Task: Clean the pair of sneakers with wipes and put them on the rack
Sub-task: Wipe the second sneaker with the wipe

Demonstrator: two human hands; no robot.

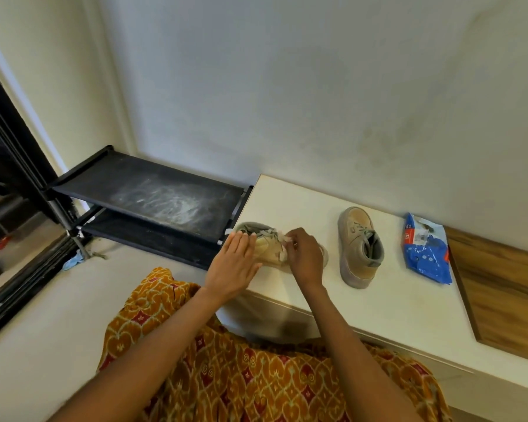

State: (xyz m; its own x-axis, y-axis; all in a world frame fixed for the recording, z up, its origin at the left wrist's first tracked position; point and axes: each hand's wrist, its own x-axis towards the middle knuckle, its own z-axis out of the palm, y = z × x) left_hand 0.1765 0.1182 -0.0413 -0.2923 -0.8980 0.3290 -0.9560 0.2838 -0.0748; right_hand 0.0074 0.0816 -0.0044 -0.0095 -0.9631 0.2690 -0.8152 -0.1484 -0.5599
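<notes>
Beige sneaker point(267, 249) on its side at the desk point(378, 300) left edge. Left hand point(232, 266) lies flat on it, fingers straight; right hand point(305, 257) pinches a wipe point(284, 240). Brace harder, short strokes along the upper. Second sneaker point(360, 248) upright nearby; rack point(153, 193) dusty.

soft even indoor light, faint shadows, wide-angle edge bending, slight blur

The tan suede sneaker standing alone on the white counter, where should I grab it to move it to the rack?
Grip the tan suede sneaker at its open grey-lined collar, coming from above: it stands upright on its sole, heel toward you, so fingers can probably hook inside the opening with the thumb outside the heel.
</notes>
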